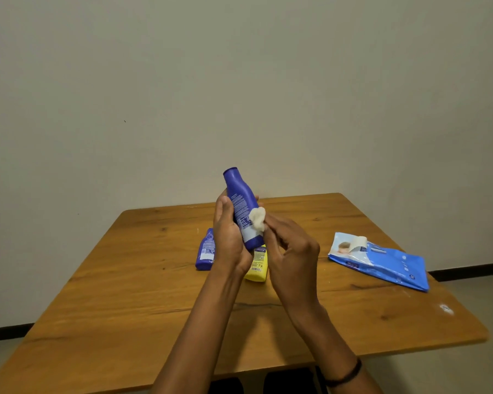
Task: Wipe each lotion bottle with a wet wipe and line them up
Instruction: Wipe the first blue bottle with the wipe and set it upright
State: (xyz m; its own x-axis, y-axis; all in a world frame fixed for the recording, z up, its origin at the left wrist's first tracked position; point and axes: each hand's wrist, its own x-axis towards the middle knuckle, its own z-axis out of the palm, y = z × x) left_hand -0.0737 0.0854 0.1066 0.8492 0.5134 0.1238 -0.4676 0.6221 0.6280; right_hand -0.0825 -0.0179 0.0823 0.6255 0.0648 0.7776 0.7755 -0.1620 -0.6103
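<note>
Pinched in the right hand (292, 251), a wadded wet wipe (257, 219) is pressed to the blue lotion bottle (238, 200), gripped above the table (125, 294) by the left hand (227, 240) (wiping underway); turning it is probably needed next.

Single head-worn wide-angle view, forward and down across the table (125, 280), hands (229, 240) (292, 253) seemingly close, centred.
</note>
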